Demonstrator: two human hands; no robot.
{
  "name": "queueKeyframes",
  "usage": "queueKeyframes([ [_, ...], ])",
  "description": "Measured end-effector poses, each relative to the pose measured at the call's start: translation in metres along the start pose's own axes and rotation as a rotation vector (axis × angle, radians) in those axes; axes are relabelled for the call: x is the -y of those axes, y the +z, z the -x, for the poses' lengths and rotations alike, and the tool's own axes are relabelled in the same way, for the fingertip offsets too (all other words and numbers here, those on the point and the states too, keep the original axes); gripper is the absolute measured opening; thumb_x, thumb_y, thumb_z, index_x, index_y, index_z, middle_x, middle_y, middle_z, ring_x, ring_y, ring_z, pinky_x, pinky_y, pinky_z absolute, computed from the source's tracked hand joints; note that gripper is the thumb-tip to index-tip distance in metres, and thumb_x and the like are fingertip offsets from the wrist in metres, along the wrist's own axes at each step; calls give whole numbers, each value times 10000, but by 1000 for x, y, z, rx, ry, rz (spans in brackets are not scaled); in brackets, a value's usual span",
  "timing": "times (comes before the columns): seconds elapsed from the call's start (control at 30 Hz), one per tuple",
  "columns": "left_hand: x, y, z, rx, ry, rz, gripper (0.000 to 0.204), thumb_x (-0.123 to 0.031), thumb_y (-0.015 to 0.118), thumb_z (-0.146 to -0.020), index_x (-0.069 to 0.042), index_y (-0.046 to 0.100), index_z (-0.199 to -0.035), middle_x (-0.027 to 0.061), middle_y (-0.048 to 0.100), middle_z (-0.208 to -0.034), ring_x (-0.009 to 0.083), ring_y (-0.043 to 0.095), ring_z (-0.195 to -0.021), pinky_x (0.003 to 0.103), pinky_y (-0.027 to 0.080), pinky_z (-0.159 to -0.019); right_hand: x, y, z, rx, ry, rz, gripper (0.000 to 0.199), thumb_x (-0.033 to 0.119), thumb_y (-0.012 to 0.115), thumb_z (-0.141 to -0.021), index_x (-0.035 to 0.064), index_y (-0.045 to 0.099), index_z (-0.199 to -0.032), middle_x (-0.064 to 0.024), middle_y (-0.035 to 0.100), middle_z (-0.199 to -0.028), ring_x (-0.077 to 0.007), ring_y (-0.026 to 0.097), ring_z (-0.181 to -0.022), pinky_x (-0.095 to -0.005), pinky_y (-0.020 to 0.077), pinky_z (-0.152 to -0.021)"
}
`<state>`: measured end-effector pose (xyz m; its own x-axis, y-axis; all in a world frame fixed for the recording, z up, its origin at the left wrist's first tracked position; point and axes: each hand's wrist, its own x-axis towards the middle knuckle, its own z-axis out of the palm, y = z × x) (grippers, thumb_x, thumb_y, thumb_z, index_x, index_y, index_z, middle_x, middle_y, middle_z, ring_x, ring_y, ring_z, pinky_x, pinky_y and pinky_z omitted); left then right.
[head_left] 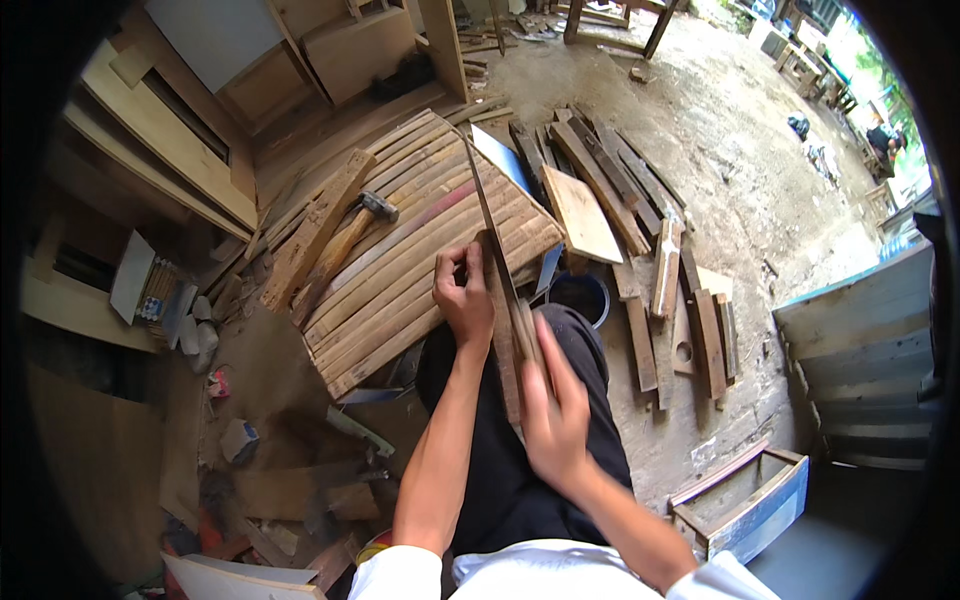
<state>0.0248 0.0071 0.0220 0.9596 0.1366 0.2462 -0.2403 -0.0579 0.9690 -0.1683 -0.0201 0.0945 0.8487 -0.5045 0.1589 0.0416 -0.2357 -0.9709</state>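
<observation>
A narrow strip of dark wood (502, 350) lies lengthwise over my lap, its far end on a low bench of bamboo slats (400, 270). My left hand (467, 300) is closed, with its fingers curled against the strip near that far end. Beside the strip, a long handsaw (489, 215) points away from me, its thin blade reaching over the slats. My right hand (555, 405) is wrapped round the saw's wooden handle and slightly smeared by motion. Exactly where the teeth meet the wood is hidden.
A hammer (376, 206) and a rough wooden block (318, 230) lie on the bench's left side. Several wood offcuts (600, 190) are piled beyond its right edge, near a dark bucket (580, 298). An open wooden drawer (745, 505) sits at lower right; scraps litter the left floor.
</observation>
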Motion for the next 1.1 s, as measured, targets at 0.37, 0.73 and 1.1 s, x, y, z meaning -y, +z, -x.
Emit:
queueKeyframes([
  [0.37,5,-4,4,5,47,52,179,-165,649,-976,4,644,-918,56,645,-842,144,567,-768,302,474,-725,1,28,-67,-93,-101,-133,449,78,500,-1002,-62,462,-1426,-263,631,-1269,-270,661,-1103,-323,485,-908],
  [0.73,-3,2,11,-36,31,21,153,-148,659,-966,-3,645,-920,76,666,-867,163,593,-782,311,488,-740,7,-21,64,39,-32,-170,505,-7,446,-959,-114,399,-1449,-290,575,-1363,-153,677,-760,-270,544,-696],
  [1.1,1,2,12,-23,143,-51,154,-147,675,-954,-4,633,-915,76,654,-869,170,595,-791,315,489,-742,8,-36,74,86,-11,-156,514,2,450,-956,-72,411,-1464,-294,585,-1346,-149,679,-727,-263,542,-645],
])
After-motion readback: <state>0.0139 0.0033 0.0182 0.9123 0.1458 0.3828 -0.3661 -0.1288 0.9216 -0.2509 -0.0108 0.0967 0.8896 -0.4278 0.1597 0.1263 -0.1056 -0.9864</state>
